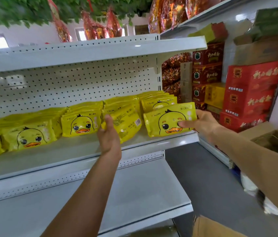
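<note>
Yellow packs printed with a duck face stand in rows on a white metal shelf point(76, 151). My left hand point(109, 134) grips one yellow pack point(126, 120) by its left edge; the pack's back with a barcode faces me. My right hand point(201, 123) holds a duck-face pack point(165, 122) at the shelf's right end, thumb on its front and fingers behind its right edge. More packs point(81, 120) stand to the left and behind these two.
A bare white shelf point(134, 194) lies below and another point(92, 52) above. Red cartons point(251, 93) are stacked at the right beside yellow boxes. An open cardboard box point(274, 139) sits at the right edge. Grey floor shows between the shelving units.
</note>
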The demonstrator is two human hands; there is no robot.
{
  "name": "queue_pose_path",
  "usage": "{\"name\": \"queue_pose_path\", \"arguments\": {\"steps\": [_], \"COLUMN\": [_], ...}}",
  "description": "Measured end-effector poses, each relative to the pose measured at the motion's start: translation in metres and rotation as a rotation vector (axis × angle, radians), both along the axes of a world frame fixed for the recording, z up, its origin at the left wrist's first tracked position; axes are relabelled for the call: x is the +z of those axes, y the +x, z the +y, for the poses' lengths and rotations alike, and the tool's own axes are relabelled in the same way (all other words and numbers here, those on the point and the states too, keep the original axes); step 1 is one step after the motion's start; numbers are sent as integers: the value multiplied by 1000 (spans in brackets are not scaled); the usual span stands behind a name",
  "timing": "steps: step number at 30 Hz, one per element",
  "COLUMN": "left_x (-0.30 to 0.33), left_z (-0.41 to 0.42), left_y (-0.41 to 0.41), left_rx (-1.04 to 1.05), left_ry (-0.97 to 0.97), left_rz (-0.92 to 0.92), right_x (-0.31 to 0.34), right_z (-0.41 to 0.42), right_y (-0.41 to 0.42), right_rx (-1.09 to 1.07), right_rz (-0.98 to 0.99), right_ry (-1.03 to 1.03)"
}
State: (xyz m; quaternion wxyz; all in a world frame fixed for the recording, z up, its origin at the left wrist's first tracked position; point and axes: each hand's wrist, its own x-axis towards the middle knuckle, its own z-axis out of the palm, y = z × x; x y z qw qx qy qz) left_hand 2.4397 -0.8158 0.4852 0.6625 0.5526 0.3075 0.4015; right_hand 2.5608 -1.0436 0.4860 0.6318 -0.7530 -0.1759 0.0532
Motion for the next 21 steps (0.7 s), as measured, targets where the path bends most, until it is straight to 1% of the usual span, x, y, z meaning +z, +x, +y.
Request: {"name": "queue_pose_path", "arguments": {"steps": [5, 8, 12, 15, 17, 21], "left_x": [-4, -7, -13, -16, -16, -23], "left_z": [35, 44, 54, 56, 57, 61], "left_y": [28, 42, 64, 76, 82, 94], "left_rx": [9, -38, -95, -123, -136, -155], "left_ry": [-31, -55, -77, -81, -87, -116], "left_rz": [56, 116, 169, 164, 150, 135], "right_x": [-9, -12, -18, -21, -22, -23], "right_z": [26, 45, 64, 73, 75, 75], "right_y": [55, 86, 120, 141, 150, 155], "right_rx": [-43, -73, -87, -112, -144, -197], "right_rz": [9, 3, -55, -70, -88, -47], "right_ry": [-39, -45, -112, -149, -212, -310]}}
